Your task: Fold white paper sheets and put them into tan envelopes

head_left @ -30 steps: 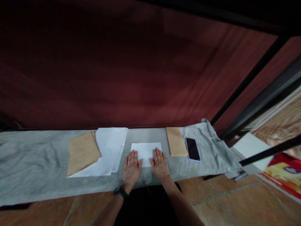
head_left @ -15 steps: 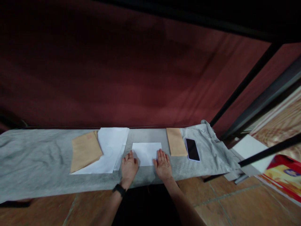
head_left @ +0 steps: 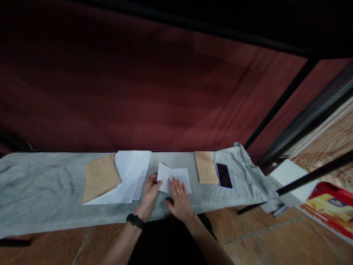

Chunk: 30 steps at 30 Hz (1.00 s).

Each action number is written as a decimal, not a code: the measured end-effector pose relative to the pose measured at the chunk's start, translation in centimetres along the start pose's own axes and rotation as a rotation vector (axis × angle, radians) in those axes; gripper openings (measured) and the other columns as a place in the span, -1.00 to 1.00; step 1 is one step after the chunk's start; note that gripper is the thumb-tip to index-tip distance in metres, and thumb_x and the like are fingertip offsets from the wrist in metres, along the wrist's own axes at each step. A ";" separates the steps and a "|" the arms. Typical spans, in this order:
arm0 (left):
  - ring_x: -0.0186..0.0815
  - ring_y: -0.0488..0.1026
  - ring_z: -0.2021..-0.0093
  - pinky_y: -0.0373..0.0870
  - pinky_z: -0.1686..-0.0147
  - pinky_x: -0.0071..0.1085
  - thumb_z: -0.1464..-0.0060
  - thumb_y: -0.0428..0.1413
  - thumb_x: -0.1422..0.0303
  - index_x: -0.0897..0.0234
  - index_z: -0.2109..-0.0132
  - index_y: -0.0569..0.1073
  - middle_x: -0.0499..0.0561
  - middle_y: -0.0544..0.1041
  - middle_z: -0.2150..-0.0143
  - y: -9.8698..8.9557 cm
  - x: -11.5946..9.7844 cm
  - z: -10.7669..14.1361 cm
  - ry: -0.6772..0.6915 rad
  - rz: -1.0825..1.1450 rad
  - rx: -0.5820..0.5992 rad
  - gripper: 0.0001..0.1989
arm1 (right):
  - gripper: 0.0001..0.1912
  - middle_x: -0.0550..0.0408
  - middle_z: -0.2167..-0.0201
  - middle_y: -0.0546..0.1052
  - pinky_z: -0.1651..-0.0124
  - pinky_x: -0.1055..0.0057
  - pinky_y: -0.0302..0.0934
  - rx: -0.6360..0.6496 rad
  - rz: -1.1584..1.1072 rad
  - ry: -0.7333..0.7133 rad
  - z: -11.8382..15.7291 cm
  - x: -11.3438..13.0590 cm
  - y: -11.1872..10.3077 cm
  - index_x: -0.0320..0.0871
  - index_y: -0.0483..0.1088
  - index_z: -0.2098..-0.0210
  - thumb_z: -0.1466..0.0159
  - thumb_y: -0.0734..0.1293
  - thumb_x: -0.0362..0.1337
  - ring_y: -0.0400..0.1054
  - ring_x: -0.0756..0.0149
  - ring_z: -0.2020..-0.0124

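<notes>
A small white sheet (head_left: 180, 176) lies on the grey cloth in front of me, its left part raised off the cloth. My left hand (head_left: 151, 189), with a dark band on the wrist, pinches the sheet's lower left edge between thumb and fingers. Flat on the sheet's middle rests my right hand (head_left: 179, 200), its thumb held apart from the fingers. Left of my hands are larger white sheets (head_left: 132, 165), partly under a stack of brown envelopes (head_left: 100, 175). On the right lies another brown envelope (head_left: 206, 167).
A phone (head_left: 224, 176) lies right of the brown envelope on the grey cloth (head_left: 41, 191). A dark red wall (head_left: 154, 92) rises behind the cloth. At the right are black bars, a white box (head_left: 292, 176) and a red and yellow package (head_left: 331, 206).
My left hand has closed on the white sheet's left edge and lifted that side. My right hand has moved left from the sheet's right edge onto its middle.
</notes>
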<state>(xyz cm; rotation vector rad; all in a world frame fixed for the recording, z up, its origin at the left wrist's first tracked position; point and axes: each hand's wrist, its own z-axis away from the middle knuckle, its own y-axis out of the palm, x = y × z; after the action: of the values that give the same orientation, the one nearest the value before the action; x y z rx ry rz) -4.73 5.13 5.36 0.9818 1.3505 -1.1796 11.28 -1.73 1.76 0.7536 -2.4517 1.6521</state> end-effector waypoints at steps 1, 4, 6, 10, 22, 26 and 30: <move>-0.21 0.57 0.32 0.50 0.32 -0.30 0.01 0.16 0.30 0.32 -0.12 0.39 0.03 0.60 0.30 0.3 -0.7 0.3 -0.012 0.011 0.027 -0.49 | -0.31 -0.12 -0.43 0.08 -0.41 0.05 -0.05 -0.004 -0.032 0.021 -0.5 0.7 -0.2 -0.24 0.00 -0.42 -0.38 0.21 -0.16 -0.03 0.08 -0.43; -0.16 0.57 0.06 0.52 0.23 -0.31 -0.17 0.06 0.15 0.28 -0.23 0.31 0.15 0.58 0.02 0.9 -2.4 1.0 -0.051 0.103 0.078 -0.47 | -0.46 -0.07 -0.36 0.24 -0.37 0.14 0.05 -0.080 -0.197 0.160 -2.5 2.0 -1.6 -0.19 0.15 -0.37 -0.43 0.05 -0.31 0.13 0.18 -0.36; -0.15 0.50 -0.10 0.52 0.21 -0.32 -0.31 -0.14 0.06 0.21 -0.29 0.26 0.20 0.48 -0.18 1.1 -2.7 1.6 -0.107 0.124 0.088 -0.47 | -0.49 -0.01 -0.28 0.36 -0.28 0.26 0.19 -0.170 -0.385 0.256 -4.0 2.2 -2.9 -0.14 0.18 -0.35 -0.46 -0.01 -0.28 0.26 0.26 -0.28; -0.13 0.53 -0.08 0.56 0.23 -0.29 -0.31 -0.11 0.05 0.20 -0.29 0.28 0.21 0.48 -0.20 1.6 -1.7 3.3 -0.281 0.142 0.179 -0.47 | -0.43 -0.05 -0.09 0.54 -0.04 0.29 0.37 -0.329 -0.739 0.417 -5.7 2.2 -4.7 -0.17 0.12 -0.37 -0.50 -0.13 -0.15 0.47 0.20 -0.07; -0.11 0.50 -0.11 0.41 -0.16 -0.13 0.00 0.10 0.47 0.27 -0.38 0.15 0.11 0.54 -0.15 -0.1 1.9 1.2 0.101 -0.261 0.149 -0.23 | -0.43 0.00 0.36 0.58 0.43 0.34 0.38 -0.356 -0.779 0.749 0.0 -4.1 -0.2 -0.25 0.25 -0.24 -0.30 0.10 -0.16 0.49 0.21 0.44; -0.06 0.45 -0.18 0.39 -0.18 -0.14 -0.02 0.07 0.47 0.31 -0.42 0.05 0.17 0.48 -0.20 -0.2 3.0 1.1 0.174 -0.513 0.122 -0.19 | -0.42 -0.02 0.26 0.57 0.24 0.27 0.40 -0.346 -0.594 0.685 1.6 -4.9 -0.4 -0.19 0.24 -0.27 -0.26 0.15 -0.24 0.49 0.18 0.32; -0.10 0.53 -0.04 0.44 -0.09 -0.20 -0.07 0.04 0.47 0.33 -0.38 0.15 0.21 0.47 -0.17 -0.3 3.0 1.8 0.218 -0.730 0.117 -0.29 | -0.47 -0.15 0.02 0.48 -0.01 0.15 0.33 -0.298 -0.179 0.555 2.4 -4.6 -1.1 -0.14 0.32 -0.21 -0.26 0.15 -0.36 0.43 0.06 0.07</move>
<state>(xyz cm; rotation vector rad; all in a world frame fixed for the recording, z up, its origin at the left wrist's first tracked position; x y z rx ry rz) -5.07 3.10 2.51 0.7206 1.9193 -1.7390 16.24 -2.59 0.13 0.3901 -2.0900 1.1889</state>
